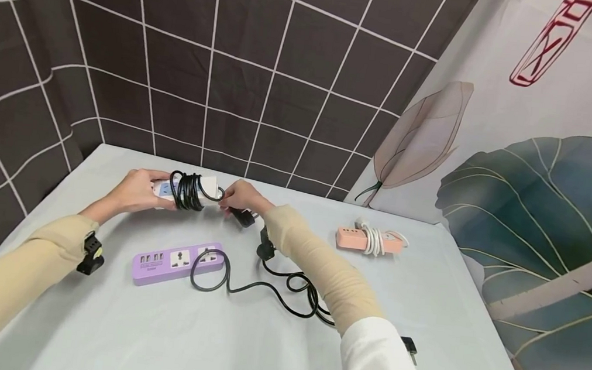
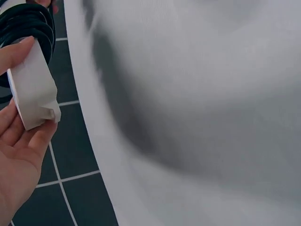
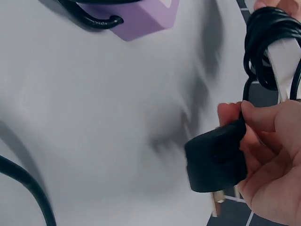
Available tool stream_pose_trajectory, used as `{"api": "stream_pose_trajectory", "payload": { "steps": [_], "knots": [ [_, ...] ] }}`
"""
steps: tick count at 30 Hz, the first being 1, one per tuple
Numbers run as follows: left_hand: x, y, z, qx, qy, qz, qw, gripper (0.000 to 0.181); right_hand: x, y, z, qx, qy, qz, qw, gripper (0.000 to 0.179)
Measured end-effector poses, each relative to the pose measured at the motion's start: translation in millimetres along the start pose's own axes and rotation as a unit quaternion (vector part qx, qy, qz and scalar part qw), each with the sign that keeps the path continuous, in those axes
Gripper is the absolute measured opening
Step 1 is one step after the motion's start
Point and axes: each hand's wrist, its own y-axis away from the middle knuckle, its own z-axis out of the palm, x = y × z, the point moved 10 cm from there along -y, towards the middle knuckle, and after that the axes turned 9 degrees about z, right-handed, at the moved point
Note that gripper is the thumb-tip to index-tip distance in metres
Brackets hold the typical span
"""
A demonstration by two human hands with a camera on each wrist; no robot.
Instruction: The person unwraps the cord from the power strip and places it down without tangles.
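My left hand grips one end of a white power strip, thumb on one side and fingers on the other. Black cord is wound several times round the strip's middle. At the strip's other end, my right hand pinches the cord close to its black plug, between thumb and forefinger. The plug hangs below those fingers, its metal pins pointing down in the right wrist view. In the left wrist view the strip's white end lies between thumb and fingers, tilted above the table.
A purple power strip lies in front of my hands, its black cord looped toward the right forearm. Another black plug sits by that forearm. Farther right lies a pink power strip wrapped in white cord. A dark tiled curtain hangs behind the table.
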Motion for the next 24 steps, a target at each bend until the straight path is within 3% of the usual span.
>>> {"api": "stream_pose_trajectory", "payload": {
  "steps": [5, 13, 24],
  "knots": [
    [3.1, 0.6, -0.1, -0.002, 0.002, 0.005, 1.0, 0.075, 5, -3.5, -15, 0.047, -0.007, 0.011, 0.9988, 0.015],
    [-0.8, 5.1, 1.8, -0.012, -0.004, -0.005, 0.9999, 0.077, 9, -1.5, -31, 0.085, -0.038, 0.019, 0.9955, 0.013],
    [-2.9, 4.6, -0.4, -0.011, -0.007, -0.016, 0.9998, 0.078, -1, 12.7, -50, 0.091, -0.003, -0.014, 0.9957, 0.014]
  ]
}}
